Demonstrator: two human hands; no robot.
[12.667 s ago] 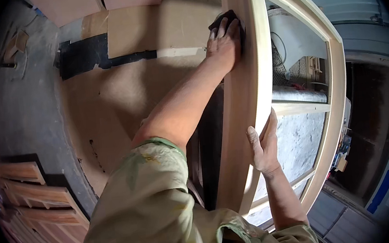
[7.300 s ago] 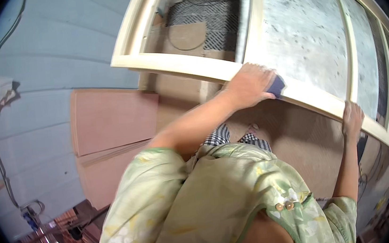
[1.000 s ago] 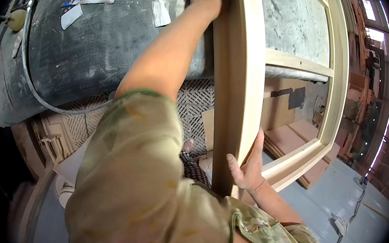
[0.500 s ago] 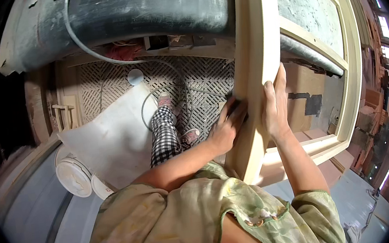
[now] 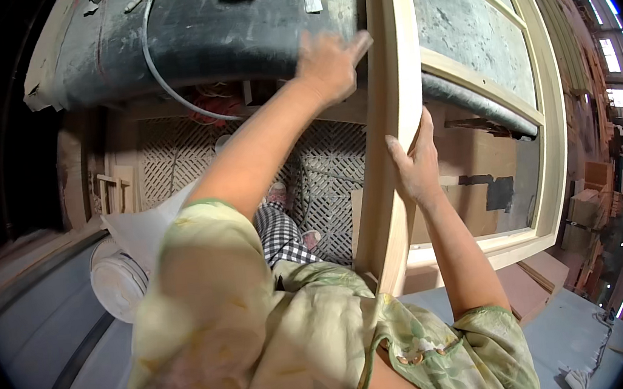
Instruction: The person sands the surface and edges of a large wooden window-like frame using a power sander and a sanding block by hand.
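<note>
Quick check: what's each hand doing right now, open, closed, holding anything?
Left hand: blurred, pressed against the wooden frame; open or closed, cannot be told.
Right hand: closed on the frame's edge, steadying it.

A long table [image 5: 219, 37] with a dusty dark grey top runs across the upper part of the view, and a pale hose [image 5: 163, 81] curves over its edge. Under it a lattice mat [image 5: 178, 151] covers the ground. A white bucket [image 5: 119, 279] stands on the smooth grey floor [image 5: 45, 336] at the left. Brown boards [image 5: 476, 169] lie at the right, 1 bearing a dark patch. Further right are what look like stacked boxes [image 5: 582, 204], blurred at the rim, and bright windows [image 5: 612, 56] letting in daylight.
</note>
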